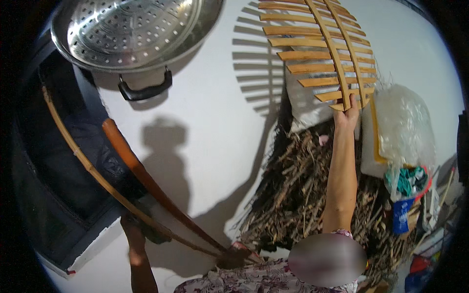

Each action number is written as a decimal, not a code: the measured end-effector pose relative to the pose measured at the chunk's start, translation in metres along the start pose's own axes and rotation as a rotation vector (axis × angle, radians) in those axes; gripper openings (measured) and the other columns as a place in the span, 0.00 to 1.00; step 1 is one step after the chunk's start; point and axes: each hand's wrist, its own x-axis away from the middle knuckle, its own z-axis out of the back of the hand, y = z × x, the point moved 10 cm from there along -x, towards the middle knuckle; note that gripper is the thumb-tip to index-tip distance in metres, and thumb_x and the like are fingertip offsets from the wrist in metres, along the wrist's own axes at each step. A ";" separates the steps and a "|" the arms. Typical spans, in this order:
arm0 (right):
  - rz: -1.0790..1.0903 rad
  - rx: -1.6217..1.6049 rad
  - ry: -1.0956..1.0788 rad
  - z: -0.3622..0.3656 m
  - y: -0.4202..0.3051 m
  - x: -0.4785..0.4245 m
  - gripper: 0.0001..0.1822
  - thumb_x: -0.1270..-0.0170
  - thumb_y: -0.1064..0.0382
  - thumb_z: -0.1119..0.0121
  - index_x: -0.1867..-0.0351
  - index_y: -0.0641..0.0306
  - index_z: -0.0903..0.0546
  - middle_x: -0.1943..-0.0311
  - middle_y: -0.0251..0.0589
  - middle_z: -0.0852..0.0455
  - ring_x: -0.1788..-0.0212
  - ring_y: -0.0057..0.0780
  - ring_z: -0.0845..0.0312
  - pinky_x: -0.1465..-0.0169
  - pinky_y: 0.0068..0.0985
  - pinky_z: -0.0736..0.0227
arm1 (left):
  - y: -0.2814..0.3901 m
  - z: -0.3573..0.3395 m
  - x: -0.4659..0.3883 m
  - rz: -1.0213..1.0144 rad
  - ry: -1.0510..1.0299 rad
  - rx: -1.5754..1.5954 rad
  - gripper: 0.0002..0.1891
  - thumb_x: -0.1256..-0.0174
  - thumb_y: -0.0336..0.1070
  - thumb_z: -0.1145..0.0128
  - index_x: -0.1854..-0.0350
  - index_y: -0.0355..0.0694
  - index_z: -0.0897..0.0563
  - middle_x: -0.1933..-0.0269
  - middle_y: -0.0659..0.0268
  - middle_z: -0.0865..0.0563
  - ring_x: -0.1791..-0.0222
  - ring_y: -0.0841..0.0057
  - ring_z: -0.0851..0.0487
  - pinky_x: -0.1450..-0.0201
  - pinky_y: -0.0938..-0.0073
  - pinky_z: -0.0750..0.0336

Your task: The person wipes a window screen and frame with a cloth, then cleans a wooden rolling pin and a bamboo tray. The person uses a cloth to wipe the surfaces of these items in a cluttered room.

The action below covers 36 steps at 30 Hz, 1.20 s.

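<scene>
My right hand (347, 114) grips the lower end of an oval slatted rack (329, 40) of wood or bamboo, arm stretched out. Two long strips cross the many thin slats. The rack is held up before a white wall, which carries its shadow. My left hand (130, 223) is low on the left, in shade, beside a bamboo pole (89, 166). Whether its fingers touch the pole cannot be made out. An orange-brown wooden handle (139, 168) slants near the pole.
A metal steamer pan (132, 34) with a perforated insert and black handle is at upper left. Dry sticks (293, 183) lie heaped below the rack. To the right are a white sack (311, 95), clear plastic bags (406, 124) and a bin (427, 183). Dark panels (73, 175) stand left.
</scene>
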 end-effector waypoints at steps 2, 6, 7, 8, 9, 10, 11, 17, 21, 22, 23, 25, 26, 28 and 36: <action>0.046 0.085 0.007 0.007 -0.029 0.024 0.16 0.23 0.61 0.55 0.44 0.72 0.26 0.50 0.54 0.18 0.48 0.47 0.19 0.47 0.44 0.18 | -0.003 0.005 0.003 0.083 0.068 0.065 0.19 0.23 0.45 0.58 0.40 0.37 0.28 0.46 0.60 0.22 0.48 0.70 0.23 0.43 0.69 0.27; 0.105 0.281 -0.035 -0.002 -0.081 0.085 0.16 0.23 0.62 0.56 0.43 0.71 0.29 0.48 0.54 0.19 0.47 0.47 0.19 0.46 0.43 0.18 | -0.018 0.031 -0.004 0.125 0.220 0.315 0.23 0.23 0.48 0.58 0.36 0.37 0.30 0.44 0.58 0.23 0.47 0.68 0.22 0.44 0.67 0.26; 0.131 0.300 -0.038 -0.003 -0.093 0.105 0.15 0.23 0.63 0.56 0.44 0.72 0.29 0.49 0.57 0.19 0.47 0.48 0.19 0.45 0.44 0.17 | -0.019 0.038 -0.008 0.044 0.185 0.228 0.24 0.23 0.49 0.58 0.36 0.37 0.31 0.43 0.57 0.23 0.46 0.67 0.22 0.44 0.67 0.25; 0.186 0.358 -0.010 -0.008 -0.112 0.125 0.15 0.23 0.63 0.56 0.45 0.73 0.29 0.49 0.59 0.20 0.47 0.48 0.19 0.44 0.45 0.17 | 0.006 0.027 -0.014 0.006 0.160 0.011 0.27 0.23 0.52 0.58 0.33 0.37 0.32 0.42 0.56 0.23 0.43 0.66 0.23 0.41 0.68 0.26; 0.223 0.395 0.023 -0.008 -0.123 0.144 0.14 0.23 0.64 0.56 0.46 0.73 0.30 0.50 0.60 0.20 0.47 0.48 0.19 0.43 0.45 0.18 | -0.004 0.036 -0.015 -0.008 0.155 0.055 0.27 0.24 0.52 0.56 0.33 0.37 0.32 0.40 0.55 0.24 0.41 0.64 0.24 0.39 0.67 0.27; 0.247 0.446 0.054 -0.011 -0.125 0.172 0.14 0.24 0.65 0.55 0.45 0.75 0.31 0.49 0.60 0.20 0.46 0.47 0.20 0.43 0.45 0.17 | -0.015 0.048 -0.019 -0.022 0.151 0.090 0.28 0.25 0.52 0.54 0.32 0.37 0.32 0.39 0.54 0.24 0.40 0.63 0.24 0.38 0.65 0.28; 0.255 0.508 0.069 -0.007 -0.134 0.193 0.15 0.24 0.66 0.55 0.43 0.74 0.31 0.48 0.60 0.20 0.45 0.46 0.20 0.43 0.44 0.17 | -0.025 0.060 -0.020 -0.035 0.148 0.126 0.29 0.26 0.52 0.52 0.32 0.37 0.32 0.37 0.52 0.25 0.39 0.61 0.24 0.36 0.64 0.29; 0.371 0.921 0.190 -0.036 -0.146 0.365 0.15 0.25 0.65 0.53 0.41 0.70 0.30 0.50 0.53 0.17 0.48 0.41 0.18 0.45 0.41 0.17 | 0.064 0.032 0.011 -0.829 0.141 -0.834 0.31 0.31 0.48 0.43 0.32 0.35 0.32 0.36 0.46 0.26 0.36 0.49 0.27 0.31 0.51 0.34; 0.362 1.022 0.340 -0.045 -0.125 0.479 0.13 0.26 0.63 0.51 0.45 0.65 0.28 0.54 0.48 0.16 0.51 0.38 0.17 0.45 0.39 0.19 | -0.043 0.061 -0.026 -0.035 0.056 0.718 0.27 0.29 0.46 0.46 0.33 0.37 0.30 0.37 0.49 0.24 0.37 0.56 0.24 0.34 0.52 0.30; 0.372 1.061 0.300 -0.048 -0.117 0.504 0.13 0.28 0.63 0.49 0.46 0.62 0.28 0.55 0.47 0.15 0.53 0.38 0.16 0.48 0.38 0.17 | -0.036 0.062 -0.025 -0.100 0.007 0.709 0.28 0.30 0.47 0.45 0.33 0.37 0.30 0.38 0.50 0.24 0.40 0.60 0.23 0.38 0.52 0.26; 0.324 1.110 0.394 -0.042 -0.109 0.530 0.13 0.30 0.64 0.47 0.47 0.60 0.28 0.56 0.46 0.15 0.56 0.38 0.15 0.52 0.36 0.15 | -0.040 0.069 -0.024 -0.067 0.071 0.681 0.29 0.30 0.48 0.45 0.33 0.37 0.30 0.38 0.49 0.24 0.40 0.59 0.22 0.38 0.52 0.26; 0.263 1.145 0.463 -0.036 -0.099 0.578 0.11 0.32 0.65 0.47 0.49 0.59 0.28 0.56 0.46 0.15 0.56 0.38 0.15 0.55 0.34 0.15 | -0.039 0.078 -0.022 -0.011 0.186 0.625 0.30 0.32 0.49 0.44 0.33 0.36 0.31 0.38 0.48 0.24 0.41 0.58 0.22 0.40 0.51 0.25; 0.297 1.141 0.523 -0.031 -0.101 0.602 0.11 0.33 0.66 0.46 0.50 0.59 0.28 0.56 0.46 0.15 0.56 0.38 0.15 0.54 0.35 0.15 | -0.037 0.075 -0.030 -0.006 0.077 0.558 0.29 0.32 0.46 0.43 0.33 0.35 0.30 0.40 0.48 0.23 0.44 0.57 0.20 0.41 0.53 0.24; 0.353 1.090 0.549 -0.024 -0.102 0.641 0.11 0.35 0.68 0.46 0.52 0.59 0.28 0.58 0.47 0.15 0.57 0.39 0.15 0.51 0.37 0.17 | -0.031 0.069 -0.043 0.048 -0.010 0.585 0.28 0.32 0.44 0.43 0.34 0.34 0.30 0.41 0.48 0.22 0.44 0.57 0.20 0.41 0.54 0.24; 0.243 1.065 0.598 -0.010 -0.127 0.770 0.19 0.39 0.66 0.38 0.48 0.61 0.28 0.58 0.49 0.15 0.56 0.40 0.16 0.51 0.38 0.18 | 0.002 0.039 -0.104 0.049 -0.479 -0.095 0.25 0.40 0.35 0.47 0.40 0.30 0.25 0.49 0.55 0.18 0.53 0.67 0.18 0.49 0.70 0.23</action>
